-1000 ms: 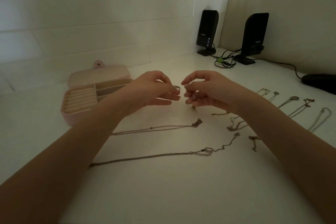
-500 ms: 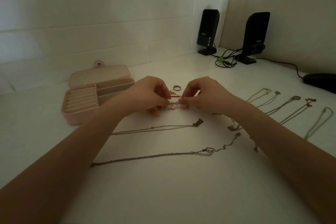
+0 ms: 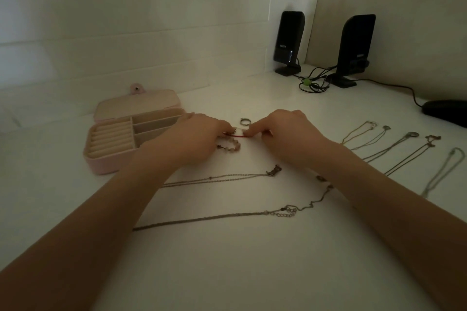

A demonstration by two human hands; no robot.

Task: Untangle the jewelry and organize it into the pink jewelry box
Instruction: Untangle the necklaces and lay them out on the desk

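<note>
Jewelry, assorted, spread across a white worktop (image 3: 227,272); item in hand is a red cord (image 3: 236,135) with a beaded strand (image 3: 231,147) trailing below it, centre of frame.

Handling (judged): very light, limp, no stiffness of its own; beads and small fittings likely to snag on neighbouring chains. Fine links could kink or snap under a sharp tug. Best taken at the cord ends or at a clasp, between fingertip and thumb, and lifted clear before moving; a pull along the worktop risks dragging other pieces with it.

Grip: left hand (image 3: 199,137) pinches the cord's left end, fingers curled down over it; right hand (image 3: 283,131) pinches the right end with the forefinger pressed low. Cord runs taut between them, just above the surface.

Appearance: cord thin and bright red; beads pale, pinkish, in a loose curl. A silver ring (image 3: 244,121) lies just beyond the fingertips. Two long dull-metal chains (image 3: 214,179) stretch across the lower centre, one with an extender chain (image 3: 285,212). Five more necklaces (image 3: 394,149) lie in separate rows at right, apart from one another.

Destination: pink jewelry box (image 3: 113,156), lid open, left of centre, touching the left forearm; ring rolls and divided compartments show nothing inside, as far as the dim light allows.
</note>
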